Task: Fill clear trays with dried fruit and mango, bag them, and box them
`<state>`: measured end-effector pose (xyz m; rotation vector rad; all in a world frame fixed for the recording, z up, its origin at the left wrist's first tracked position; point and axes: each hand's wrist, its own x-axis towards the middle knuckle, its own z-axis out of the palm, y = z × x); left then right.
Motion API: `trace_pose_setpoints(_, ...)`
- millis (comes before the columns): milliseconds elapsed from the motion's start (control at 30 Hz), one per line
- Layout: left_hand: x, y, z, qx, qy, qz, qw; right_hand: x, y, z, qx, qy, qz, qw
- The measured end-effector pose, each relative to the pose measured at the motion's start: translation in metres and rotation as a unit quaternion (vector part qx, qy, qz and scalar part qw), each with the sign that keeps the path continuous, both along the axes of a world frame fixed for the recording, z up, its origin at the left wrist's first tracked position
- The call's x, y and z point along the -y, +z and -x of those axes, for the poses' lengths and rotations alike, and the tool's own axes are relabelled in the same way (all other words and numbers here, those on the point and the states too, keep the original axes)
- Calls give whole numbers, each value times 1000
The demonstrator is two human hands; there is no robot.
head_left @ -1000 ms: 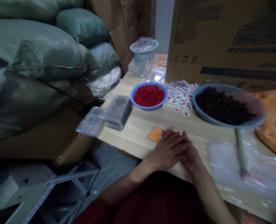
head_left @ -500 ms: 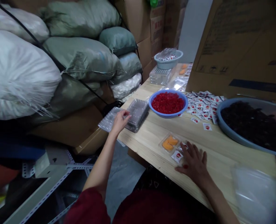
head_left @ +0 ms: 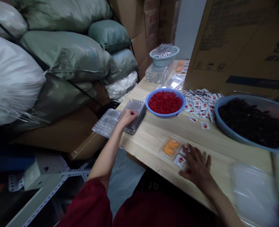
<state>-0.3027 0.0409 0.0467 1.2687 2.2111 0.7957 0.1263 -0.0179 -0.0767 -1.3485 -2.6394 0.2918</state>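
My left hand (head_left: 129, 117) is over the stack of clear plastic trays (head_left: 138, 108) at the table's left edge. Its fingertips are pinched together; I cannot make out what is in them. The hinged lid (head_left: 107, 122) of the top tray seems to lie folded out to the left, under my wrist. My right hand (head_left: 198, 167) rests palm down with its fingers spread, beside two small printed sachets (head_left: 179, 160). A small red spot shows near its thumb. Next to the sachets, a clear compartment (head_left: 162, 150) holds orange pieces (head_left: 171, 146).
A blue bowl of red pieces (head_left: 165, 102) stands mid-table. Behind it lies a heap of sachets (head_left: 201, 102). A large basin (head_left: 226, 132) of dark pieces is at right, before a carton (head_left: 224, 60). Clear plastic (head_left: 253, 189) lies front right; stuffed sacks (head_left: 66, 53) are piled left.
My left hand has moved slightly right over the tray stack, and its fingers have drawn together. My right hand stays beside the sachets. The view has shifted a little.
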Motion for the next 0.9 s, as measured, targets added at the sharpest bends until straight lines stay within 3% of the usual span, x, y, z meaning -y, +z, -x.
trace_pose_setpoints(300,10,23,-26,-159,5,-59,986,6,-3,-15,-22,-11,24,999)
trace_pose_setpoints(400,28,40,-32,-131,20,-160,978,9,5,-15,-88,-34,30,995)
trace_pose_setpoints(467,45,53,-49,-53,23,-243,968,12,25,-8,-179,-63,46,981)
trace_pose_setpoints(567,74,67,-98,112,-14,-291,950,18,71,16,-371,-100,142,912)
trace_pose_setpoints(700,107,60,-181,279,-124,-192,933,20,122,62,-562,-81,302,766)
trace_pose_setpoints(800,115,40,-222,369,-178,-114,905,15,129,86,-618,-68,403,671)
trace_pose_setpoints(900,109,23,-238,414,-163,-102,890,14,120,92,-639,-69,475,601)
